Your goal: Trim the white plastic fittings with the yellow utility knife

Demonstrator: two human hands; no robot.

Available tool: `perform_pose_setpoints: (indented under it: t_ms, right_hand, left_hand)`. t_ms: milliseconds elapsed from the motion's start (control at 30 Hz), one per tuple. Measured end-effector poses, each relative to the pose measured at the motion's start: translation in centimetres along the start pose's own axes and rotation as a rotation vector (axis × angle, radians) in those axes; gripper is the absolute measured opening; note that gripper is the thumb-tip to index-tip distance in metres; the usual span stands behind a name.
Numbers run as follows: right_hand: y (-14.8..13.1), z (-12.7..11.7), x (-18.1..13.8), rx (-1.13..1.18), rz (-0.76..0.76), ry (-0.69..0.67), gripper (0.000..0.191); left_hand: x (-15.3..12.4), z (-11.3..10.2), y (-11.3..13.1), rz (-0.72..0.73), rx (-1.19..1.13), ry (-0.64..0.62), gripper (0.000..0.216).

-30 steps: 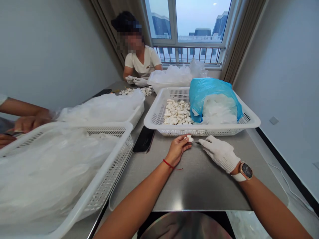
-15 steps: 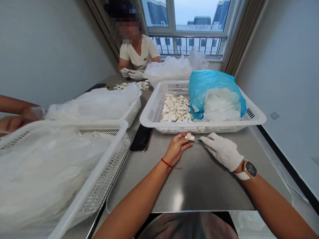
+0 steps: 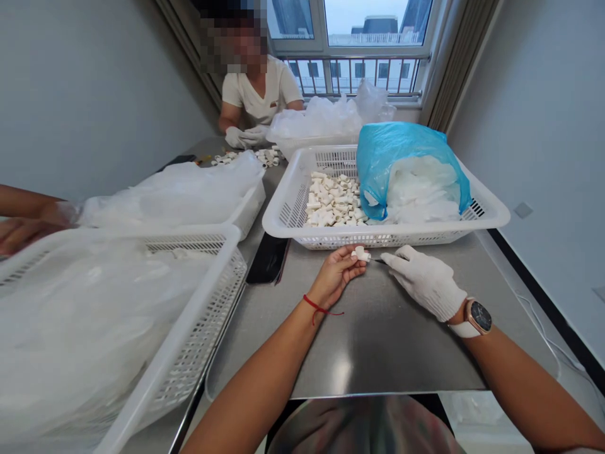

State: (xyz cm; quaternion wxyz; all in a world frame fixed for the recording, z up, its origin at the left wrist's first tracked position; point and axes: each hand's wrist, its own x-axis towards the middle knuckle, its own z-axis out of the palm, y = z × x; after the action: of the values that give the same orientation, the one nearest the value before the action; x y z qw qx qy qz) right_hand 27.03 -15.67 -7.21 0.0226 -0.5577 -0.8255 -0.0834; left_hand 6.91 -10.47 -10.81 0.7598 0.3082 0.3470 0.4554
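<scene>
My bare left hand pinches a small white T-shaped pipe fitting between thumb and fingers, just in front of the basket. On my right hand is a white knit glove. Its fingers are closed on a thin dark-tipped tool that looks like a small knife, pointing left at the fitting's open end. The handle is hidden in the glove. Behind both hands stands a white slotted basket with a pile of white pipe fittings in its left half.
A blue plastic bag fills the basket's right side. A dark phone lies left of my hands on the metal table. Another basket covered with plastic stands at left. A gloved co-worker sits across; another person's hand is far left.
The fitting has turned a little in my left hand, and the tool's tip sits slightly further from it. The view has tilted down a little.
</scene>
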Motion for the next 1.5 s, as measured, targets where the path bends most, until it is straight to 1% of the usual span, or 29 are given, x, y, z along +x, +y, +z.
perform_pose_setpoints:
  t_ms: [100, 267, 467, 633, 733, 833, 900, 967, 1033, 1200, 1400, 1500]
  right_hand:
    - [0.0, 0.1, -0.1, 0.014, 0.015, 0.041, 0.036]
    - [-0.2, -0.3, 0.0, 0.018, 0.0, -0.018, 0.034]
    - [-0.3, -0.4, -0.1, 0.024, 0.025, 0.019, 0.035]
    - [-0.5, -0.7, -0.1, 0.02, 0.008, -0.04, 0.034]
    - [-0.6, -1.2, 0.0, -0.007, 0.01, -0.089, 0.035]
    - [-0.8, -1.4, 0.0, -0.03, 0.004, -0.142, 0.036]
    - [-0.9, -1.5, 0.0, -0.032, -0.009, -0.153, 0.036]
    - [-1.0, -1.5, -0.1, -0.029, -0.01, -0.143, 0.037]
    - [-1.1, -1.5, -0.1, -0.023, -0.002, -0.127, 0.039]
    - [-1.1, -1.4, -0.2, -0.019, -0.007, -0.103, 0.036]
    - [-0.9, -0.8, -0.2, 0.013, 0.04, -0.064, 0.035]
    - [-0.9, -0.5, -0.2, 0.015, 0.012, -0.047, 0.033]
  left_hand:
    - [-0.1, 0.1, 0.1, 0.01, -0.005, -0.015, 0.019]
    - [0.0, 0.1, 0.0, 0.016, 0.004, -0.009, 0.019]
    - [-0.1, 0.0, 0.2, 0.013, 0.015, -0.036, 0.02]
    - [-0.2, 0.1, 0.2, 0.021, 0.041, -0.023, 0.02]
    - [-0.1, 0.1, 0.1, 0.023, 0.048, -0.026, 0.015]
    - [-0.1, 0.1, 0.0, 0.014, 0.068, 0.007, 0.013]
    - [0.0, 0.1, -0.1, 0.0, 0.094, 0.03, 0.013]
    - [0.0, 0.1, -0.2, -0.013, 0.111, 0.031, 0.013]
    - [0.0, 0.2, -0.3, -0.015, 0.109, 0.03, 0.017]
    - [-0.1, 0.3, -0.4, 0.04, 0.092, 0.083, 0.024]
    - [-0.5, 0.3, -0.3, 0.073, 0.123, 0.06, 0.033]
    - [-0.5, 0.1, -0.5, 0.124, 0.152, 0.046, 0.035]
